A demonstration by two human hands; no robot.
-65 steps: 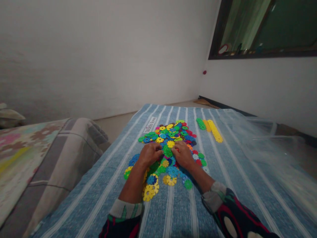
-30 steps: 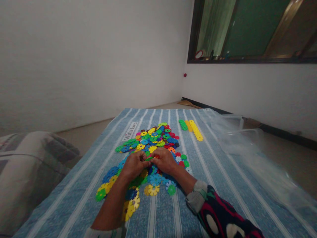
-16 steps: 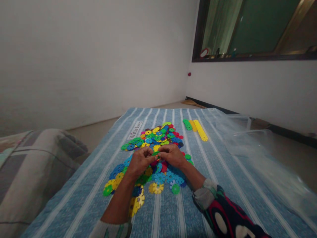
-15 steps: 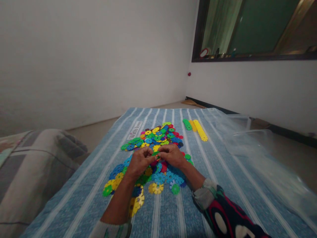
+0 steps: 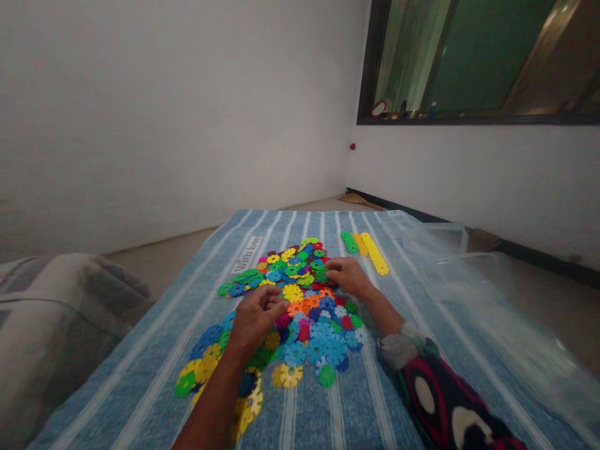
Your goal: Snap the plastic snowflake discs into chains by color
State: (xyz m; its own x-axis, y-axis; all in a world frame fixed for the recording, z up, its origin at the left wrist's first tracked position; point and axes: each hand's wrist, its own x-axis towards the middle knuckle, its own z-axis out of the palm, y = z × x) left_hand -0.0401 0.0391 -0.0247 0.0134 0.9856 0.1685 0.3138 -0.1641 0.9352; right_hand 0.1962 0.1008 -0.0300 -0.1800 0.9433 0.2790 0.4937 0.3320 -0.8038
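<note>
A heap of notched plastic discs (image 5: 323, 344) in many colours covers the middle of the striped cloth. Over its left side is my left hand (image 5: 257, 315), fingers loosely curled and thumb apart, with no piece visible in it. At the right edge of the farther heap, my right hand (image 5: 349, 275) has its fingertips closed at a green notched disc (image 5: 320, 275); the fingers partly cover that piece. Between the hands lie a yellow disc (image 5: 293, 293) and several orange discs (image 5: 312, 304).
Beyond my right hand lie rows of stacked discs: green (image 5: 349, 242), orange (image 5: 360, 244) and yellow (image 5: 375, 254). Clear plastic containers (image 5: 469, 269) stand along the right side. A fabric-covered seat (image 5: 70, 337) is at the left, with a white wall behind.
My hands have moved apart from where they met over a green piece. The right hand went forward and right to the far heap; the left drew slightly back and left. The view shifted slightly.
</note>
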